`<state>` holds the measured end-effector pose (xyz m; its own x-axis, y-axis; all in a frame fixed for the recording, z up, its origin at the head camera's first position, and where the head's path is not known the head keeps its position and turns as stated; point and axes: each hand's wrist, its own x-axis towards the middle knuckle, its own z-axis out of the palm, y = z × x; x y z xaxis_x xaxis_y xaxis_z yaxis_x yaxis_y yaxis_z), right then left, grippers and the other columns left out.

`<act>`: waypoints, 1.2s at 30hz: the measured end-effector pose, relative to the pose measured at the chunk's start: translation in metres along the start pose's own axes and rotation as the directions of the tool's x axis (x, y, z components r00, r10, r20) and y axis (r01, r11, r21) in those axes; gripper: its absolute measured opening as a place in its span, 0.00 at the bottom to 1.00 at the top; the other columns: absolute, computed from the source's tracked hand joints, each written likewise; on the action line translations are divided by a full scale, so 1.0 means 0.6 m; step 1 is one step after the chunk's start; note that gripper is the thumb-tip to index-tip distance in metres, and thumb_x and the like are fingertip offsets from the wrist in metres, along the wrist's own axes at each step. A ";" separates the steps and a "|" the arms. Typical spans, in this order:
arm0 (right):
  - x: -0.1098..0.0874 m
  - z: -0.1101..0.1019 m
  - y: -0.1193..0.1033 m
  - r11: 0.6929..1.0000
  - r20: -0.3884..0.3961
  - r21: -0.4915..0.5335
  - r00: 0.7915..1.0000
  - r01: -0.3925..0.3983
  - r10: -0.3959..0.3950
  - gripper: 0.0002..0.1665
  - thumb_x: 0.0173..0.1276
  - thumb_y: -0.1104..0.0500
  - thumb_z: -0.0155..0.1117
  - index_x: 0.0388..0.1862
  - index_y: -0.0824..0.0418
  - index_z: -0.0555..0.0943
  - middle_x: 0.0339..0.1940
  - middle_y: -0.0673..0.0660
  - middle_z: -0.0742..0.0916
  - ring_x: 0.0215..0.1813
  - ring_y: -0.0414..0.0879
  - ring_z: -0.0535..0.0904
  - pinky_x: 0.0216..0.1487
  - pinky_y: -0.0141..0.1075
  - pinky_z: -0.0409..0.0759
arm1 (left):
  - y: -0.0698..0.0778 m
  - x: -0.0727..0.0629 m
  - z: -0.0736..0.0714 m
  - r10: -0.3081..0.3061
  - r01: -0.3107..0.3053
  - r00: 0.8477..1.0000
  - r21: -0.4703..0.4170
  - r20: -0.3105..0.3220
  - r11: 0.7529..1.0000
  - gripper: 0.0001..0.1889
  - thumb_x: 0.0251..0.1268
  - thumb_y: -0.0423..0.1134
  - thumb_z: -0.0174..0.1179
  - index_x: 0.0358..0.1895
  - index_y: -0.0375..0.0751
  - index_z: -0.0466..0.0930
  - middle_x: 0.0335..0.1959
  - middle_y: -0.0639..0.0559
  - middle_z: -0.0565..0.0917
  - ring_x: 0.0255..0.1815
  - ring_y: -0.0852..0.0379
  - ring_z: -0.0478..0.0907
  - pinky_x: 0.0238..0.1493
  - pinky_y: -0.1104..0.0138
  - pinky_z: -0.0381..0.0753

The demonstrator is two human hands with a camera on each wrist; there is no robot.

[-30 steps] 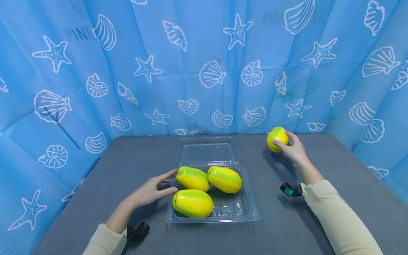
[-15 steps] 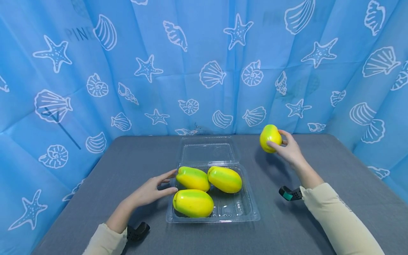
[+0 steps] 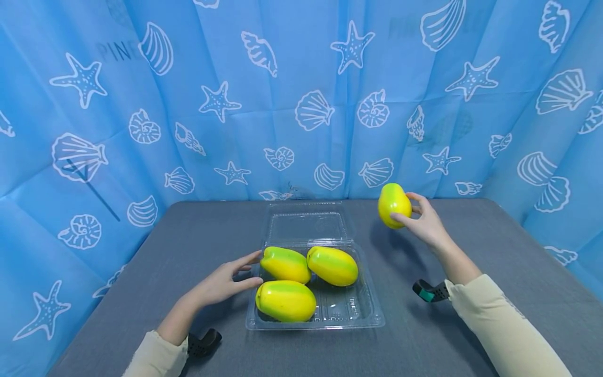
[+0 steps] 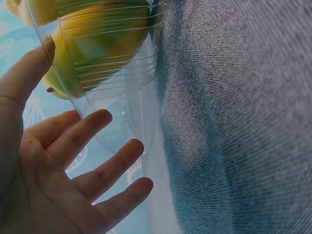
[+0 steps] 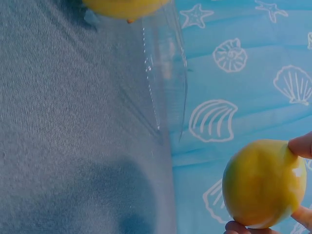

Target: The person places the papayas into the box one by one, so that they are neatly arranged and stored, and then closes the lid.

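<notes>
Over the table's far right part, my right hand (image 3: 427,224) grips a yellow-green papaya (image 3: 393,205) between thumb and fingers, above the cloth with a shadow below. The same papaya (image 5: 263,184) fills the lower right of the right wrist view. A clear plastic clamshell box (image 3: 346,314) lies with its lid (image 3: 308,222) folded back. Inside are three more papayas: back left (image 3: 285,265), back right (image 3: 332,266) and front left (image 3: 286,301). My left hand (image 3: 221,281) is at the box's left side with fingers spread; in the left wrist view, its thumb (image 4: 34,68) touches the box wall.
A grey cloth covers the table (image 3: 198,230). Behind it and along both sides hangs a blue curtain (image 3: 301,104) with white shell and starfish prints. A black wrist strap (image 3: 203,343) sits at the left wrist, another strap (image 3: 430,291) at the right.
My right hand has carried its papaya leftward, closer to the box, and the fruit has turned slightly. My left hand and the papayas in the box have stayed in place.
</notes>
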<state>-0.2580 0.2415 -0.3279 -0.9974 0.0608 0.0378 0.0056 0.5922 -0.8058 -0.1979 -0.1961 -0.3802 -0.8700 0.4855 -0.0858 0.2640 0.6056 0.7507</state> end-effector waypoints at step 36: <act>-0.037 0.020 -0.017 0.939 0.216 0.111 0.915 0.325 -0.342 0.45 0.64 0.57 0.64 0.73 0.59 0.50 0.68 0.69 0.64 0.62 0.67 0.72 0.54 0.50 0.80 | -0.001 -0.002 -0.002 0.028 -0.028 1.000 -0.002 0.014 1.000 0.36 0.68 0.51 0.52 0.73 0.43 0.51 0.72 0.39 0.61 0.67 0.35 0.64 0.65 0.39 0.62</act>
<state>-0.2366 0.2245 -0.3272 -0.9296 -0.3204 0.1822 -0.3266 0.4870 -0.8100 -0.1978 -0.1978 -0.3799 -0.8564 0.5110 -0.0738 0.2874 0.5907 0.7540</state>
